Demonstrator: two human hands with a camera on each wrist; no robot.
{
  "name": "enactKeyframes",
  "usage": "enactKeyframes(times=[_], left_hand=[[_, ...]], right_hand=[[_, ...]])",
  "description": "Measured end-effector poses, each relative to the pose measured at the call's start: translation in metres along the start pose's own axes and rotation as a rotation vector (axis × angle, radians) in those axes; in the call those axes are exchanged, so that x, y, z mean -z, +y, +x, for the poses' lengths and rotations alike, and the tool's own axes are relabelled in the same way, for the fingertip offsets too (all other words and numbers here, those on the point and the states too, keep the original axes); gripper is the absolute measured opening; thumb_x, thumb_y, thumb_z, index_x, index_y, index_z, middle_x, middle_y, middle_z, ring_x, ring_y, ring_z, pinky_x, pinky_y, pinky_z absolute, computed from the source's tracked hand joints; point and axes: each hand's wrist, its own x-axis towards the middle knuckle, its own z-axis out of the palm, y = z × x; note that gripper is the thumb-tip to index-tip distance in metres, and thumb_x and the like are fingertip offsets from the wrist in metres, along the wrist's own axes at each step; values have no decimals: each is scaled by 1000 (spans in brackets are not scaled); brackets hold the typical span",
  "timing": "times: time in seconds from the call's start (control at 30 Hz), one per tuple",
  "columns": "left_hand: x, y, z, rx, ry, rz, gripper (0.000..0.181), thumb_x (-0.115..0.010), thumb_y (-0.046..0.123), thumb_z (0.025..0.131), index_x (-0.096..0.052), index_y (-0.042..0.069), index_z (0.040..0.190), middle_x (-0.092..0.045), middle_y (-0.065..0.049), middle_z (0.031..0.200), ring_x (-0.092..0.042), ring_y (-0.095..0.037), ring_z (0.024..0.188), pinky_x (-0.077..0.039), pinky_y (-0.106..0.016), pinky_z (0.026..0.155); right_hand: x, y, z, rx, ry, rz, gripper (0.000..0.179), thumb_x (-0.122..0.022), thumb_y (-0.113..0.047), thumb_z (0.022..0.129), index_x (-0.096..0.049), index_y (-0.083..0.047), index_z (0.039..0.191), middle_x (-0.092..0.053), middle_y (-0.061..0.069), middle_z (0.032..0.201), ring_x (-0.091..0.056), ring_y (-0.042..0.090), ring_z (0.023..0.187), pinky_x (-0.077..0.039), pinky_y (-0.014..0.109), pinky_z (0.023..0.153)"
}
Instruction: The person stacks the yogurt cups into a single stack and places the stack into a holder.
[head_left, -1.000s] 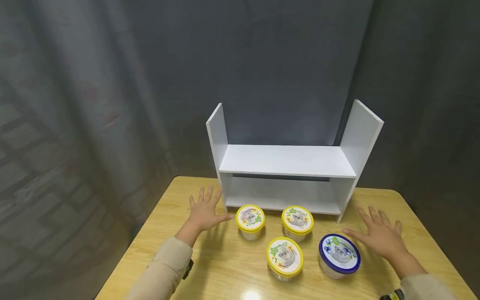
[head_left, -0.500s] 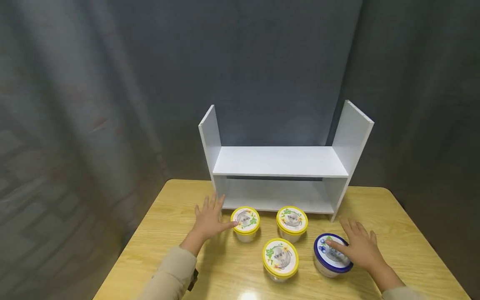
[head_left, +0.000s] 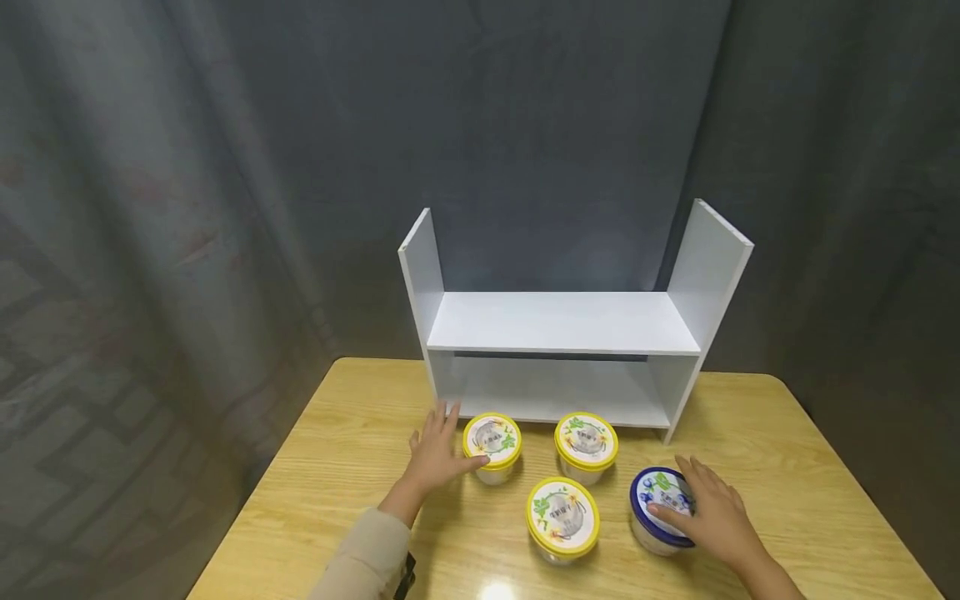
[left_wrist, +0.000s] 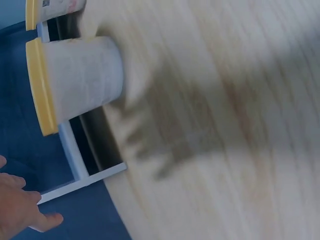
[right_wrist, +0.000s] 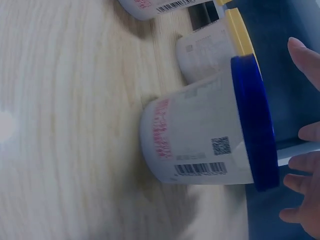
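Four tubs would be several: three with yellow lids and one with a blue lid stand upright on the table. Beside the left yellow-lidded tub is my left hand, fingers spread, thumb over the lid's left edge. In the left wrist view that hand appears apart from the tub. My right hand hovers at the right side of the blue-lidded tub, its thumb over the lid. The right wrist view shows a gap between those fingers and the blue lid. Two other yellow-lidded tubs, one at front and one behind, stand between the hands.
A white two-tier shelf with raised side panels stands behind the tubs. The wooden table has its left and right edges in view. Dark grey curtains hang behind and at the sides.
My right hand has moved left, from beside the blue-lidded tub to over its lid. My left hand has moved closer to the left yellow-lidded tub. The tubs stay in place.
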Motion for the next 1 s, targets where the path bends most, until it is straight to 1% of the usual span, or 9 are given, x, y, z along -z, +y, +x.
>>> enactKeyframes(times=[0.17, 0.37, 0.5, 0.6, 0.73, 0.9, 1.0], left_hand=[[-12, -2, 1, 9, 34, -64, 100, -61, 61, 63, -22, 6, 136, -14, -20, 140, -13, -38, 125, -14, -68, 89], [-21, -3, -1, 18, 36, -146, 99, -64, 57, 63, -22, 4, 136, -17, -22, 139, -16, -37, 125, -17, -65, 90], [-26, -5, 0, 22, 29, -179, 99, -65, 55, 63, -21, 4, 136, -17, -20, 139, -18, -37, 124, -17, -65, 90], [-30, -5, 2, 30, 27, -216, 100, -67, 53, 63, -20, 3, 136, -17, -19, 139, -19, -37, 124, -15, -66, 90], [-35, -4, 2, 29, 29, -271, 98, -69, 49, 63, -21, 2, 135, -17, -20, 139, -18, -38, 124, -14, -67, 89], [-41, -1, 1, 30, 44, -305, 94, -69, 45, 65, -24, 3, 135, -20, -19, 138, -20, -39, 123, -16, -68, 88], [-43, 0, 0, 41, 56, -311, 93, -70, 43, 64, -24, 4, 135, -22, -19, 138, -23, -39, 122, -18, -67, 88]], right_hand=[[-7, 0, -4, 2, 13, 23, 92, -63, -52, 68, -32, 12, 125, -26, 39, 124, -25, 52, 110, -20, 66, 83], [-13, 1, -11, -34, -19, 33, 92, -62, -54, 68, -32, 11, 125, -26, 38, 125, -26, 53, 108, -25, 67, 82], [-15, 2, -14, -62, -36, 64, 91, -62, -53, 68, -30, 10, 126, -22, 38, 126, -24, 54, 109, -25, 68, 80], [-17, 5, -14, -60, -23, 91, 90, -65, -49, 68, -28, 9, 127, -20, 39, 126, -22, 56, 107, -24, 69, 79], [-21, 9, -16, -48, -2, 123, 91, -69, -43, 66, -27, 9, 127, -19, 40, 125, -22, 57, 107, -23, 70, 79], [-23, 11, -17, -59, -1, 142, 94, -71, -43, 65, -25, 9, 128, -18, 38, 127, -20, 57, 108, -21, 70, 80], [-24, 12, -18, -63, 16, 146, 95, -71, -42, 65, -23, 9, 129, -19, 37, 127, -20, 56, 109, -20, 70, 80]])
